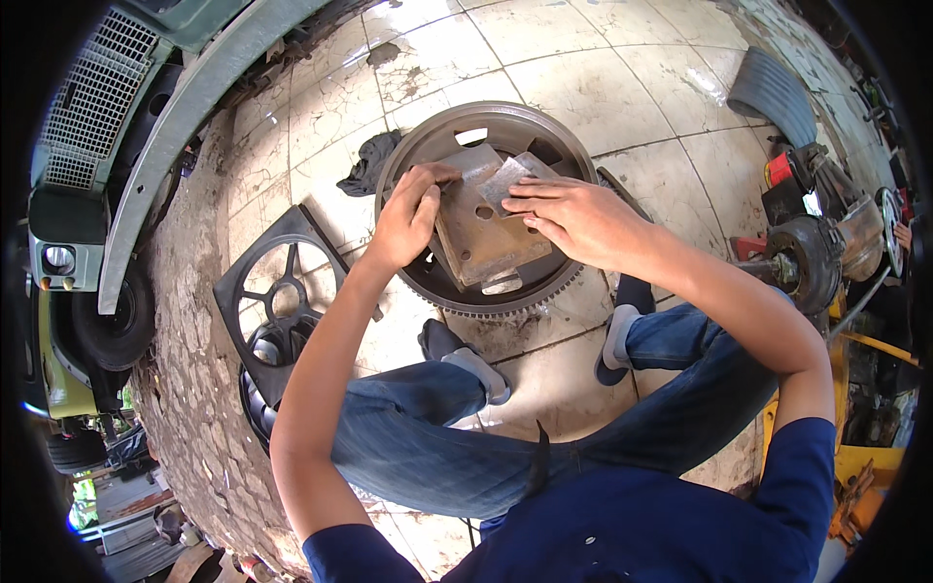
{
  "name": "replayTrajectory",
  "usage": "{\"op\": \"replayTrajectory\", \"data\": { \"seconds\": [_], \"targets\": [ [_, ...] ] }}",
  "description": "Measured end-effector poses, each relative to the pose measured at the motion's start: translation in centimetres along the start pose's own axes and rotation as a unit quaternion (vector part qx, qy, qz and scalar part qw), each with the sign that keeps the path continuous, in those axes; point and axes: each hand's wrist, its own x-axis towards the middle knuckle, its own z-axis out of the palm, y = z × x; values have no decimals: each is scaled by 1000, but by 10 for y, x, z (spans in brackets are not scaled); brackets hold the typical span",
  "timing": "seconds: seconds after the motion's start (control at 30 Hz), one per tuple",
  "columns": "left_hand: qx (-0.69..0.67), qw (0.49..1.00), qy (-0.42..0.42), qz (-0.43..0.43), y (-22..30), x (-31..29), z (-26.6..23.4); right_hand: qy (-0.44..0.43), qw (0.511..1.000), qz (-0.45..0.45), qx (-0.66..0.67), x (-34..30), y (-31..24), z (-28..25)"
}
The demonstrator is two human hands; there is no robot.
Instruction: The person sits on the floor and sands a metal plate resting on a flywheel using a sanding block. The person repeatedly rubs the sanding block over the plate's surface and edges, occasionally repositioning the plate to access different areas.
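Steel plate [491, 245], roughly square, brown with rust, pierced by round holes, lying askew across the middle of a toothed flywheel [544, 119]; the flywheel dark metal, round, with windows cut through its web and gear teeth along its rim, flat on cracked, stained cream floor tiles [622, 92]; grey sheet [509, 177], small, angular, grainy in surface, on the upper part of the plate; right hand [573, 214] with fingers extended over the sheet's right side, thumb apart and lower, whether pinched on it cannot be told; left hand [413, 216] at the plate's upper left edge, fingers bent and close together, any clamp on the edge hidden from view; the two hands apart, covering portions of plate and sheet; the plate itself masking the flywheel's centre; crumpled black cloth [369, 165] just beside the rim; black fan shroud [303, 225], spoked, to the left; ribbed dark curved panel [775, 94] at upper right; greasy machine parts [809, 257] at right; perforated vehicle grille [102, 92] and pale metal bumper [160, 146] at upper left.
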Motion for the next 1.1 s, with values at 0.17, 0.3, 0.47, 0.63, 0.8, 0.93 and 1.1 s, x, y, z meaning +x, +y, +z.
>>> {"op": "replayTrajectory", "data": {
  "seconds": [0.17, 0.3, 0.47, 0.63, 0.8, 0.93, 1.1],
  "targets": [
    [9, 1000, -3, 21, -3, 0, -2, -4, 1000, 11, 9, 1, 0, 0],
    [-4, 1000, -8, 1, 1, 1, -1, 13, 1000, -1, -26, 0, -1, 2],
    [-4, 1000, -11, -3, 0, -1, -3, -65, 996, 56, 37, 7, -6, -12],
    [6, 999, -29, -17, 2, 0, -3, -2, 1000, -8, -8, 0, -1, -4],
    [-10, 999, -16, -39, 6, -2, -3, -7, 1000, -8, -2, 1, -2, -4],
    [-14, 999, -8, -38, 6, -2, -2, -30, 999, 10, -22, 7, -7, -9],
    [81, 996, -2, -35, 14, -1, -7, 15, 989, -130, -62, 1, -16, 14]
  ]
}}
